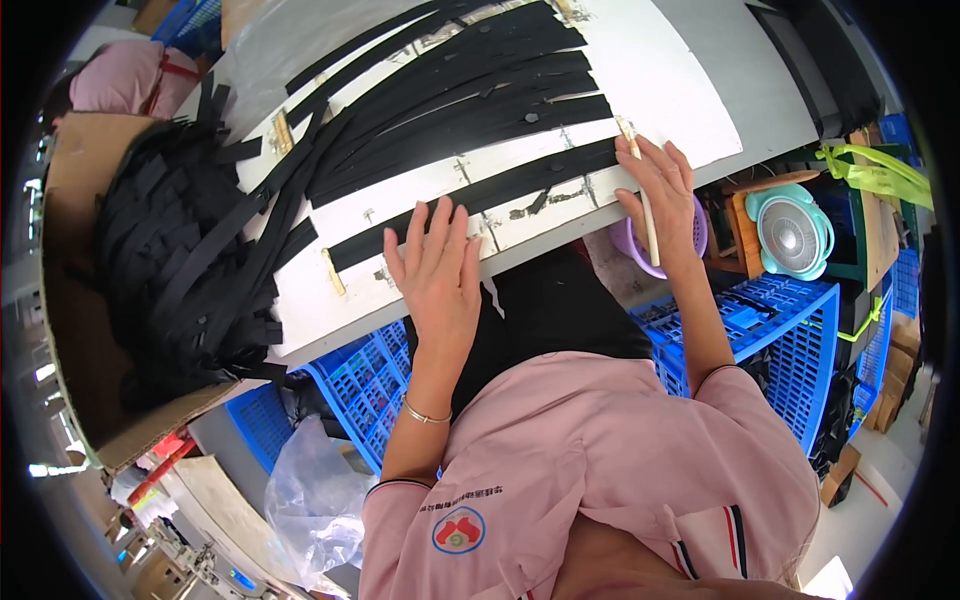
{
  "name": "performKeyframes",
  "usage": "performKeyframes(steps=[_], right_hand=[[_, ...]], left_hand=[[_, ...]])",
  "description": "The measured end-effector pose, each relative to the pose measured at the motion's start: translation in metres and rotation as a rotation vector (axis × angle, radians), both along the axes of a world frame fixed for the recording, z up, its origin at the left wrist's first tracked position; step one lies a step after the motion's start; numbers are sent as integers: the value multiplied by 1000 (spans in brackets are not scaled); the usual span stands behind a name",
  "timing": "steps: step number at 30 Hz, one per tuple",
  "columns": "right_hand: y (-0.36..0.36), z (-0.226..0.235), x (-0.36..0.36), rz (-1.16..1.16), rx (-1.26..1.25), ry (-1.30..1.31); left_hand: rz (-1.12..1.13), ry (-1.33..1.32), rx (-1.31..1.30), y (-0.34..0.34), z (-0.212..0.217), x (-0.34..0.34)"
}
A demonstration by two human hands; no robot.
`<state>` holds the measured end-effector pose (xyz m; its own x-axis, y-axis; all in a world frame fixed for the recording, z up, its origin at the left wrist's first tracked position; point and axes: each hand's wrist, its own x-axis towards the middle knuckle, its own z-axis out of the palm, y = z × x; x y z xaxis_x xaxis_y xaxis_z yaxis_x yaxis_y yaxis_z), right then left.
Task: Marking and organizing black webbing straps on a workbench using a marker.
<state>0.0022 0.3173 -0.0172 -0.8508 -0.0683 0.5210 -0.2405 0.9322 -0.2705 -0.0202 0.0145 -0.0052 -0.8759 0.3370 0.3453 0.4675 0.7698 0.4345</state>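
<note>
A long black fabric strip lies across the white board in front of me. My left hand rests on the strip's left half, fingers spread and stretched out. At the strip's right end is my right hand, with a slim white pen-like stick held between thumb and fingers. Its exact kind cannot be made out. Small marks and bits of yellowish tape show on the board by the strip's left end. Beyond it, more black strips lie side by side.
A cardboard box heaped with black strips stands at the left against the table. Blue plastic crates stand below the table edge, near a purple basket and a turquoise fan. A clear plastic bag hangs lower left.
</note>
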Motion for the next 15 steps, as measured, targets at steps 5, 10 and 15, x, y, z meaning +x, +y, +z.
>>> performKeyframes(steps=[5, 10, 15], right_hand=[[0, -2, -1, -19, -12, -16], [-1, 1, 0, -50, 53, -42], [-3, 4, 0, -36, 54, -17]], left_hand=[[180, -31, -38, -37, 2, 11], [206, -74, -60, -60, 3, 18], [230, -72, -46, -64, 0, 27]])
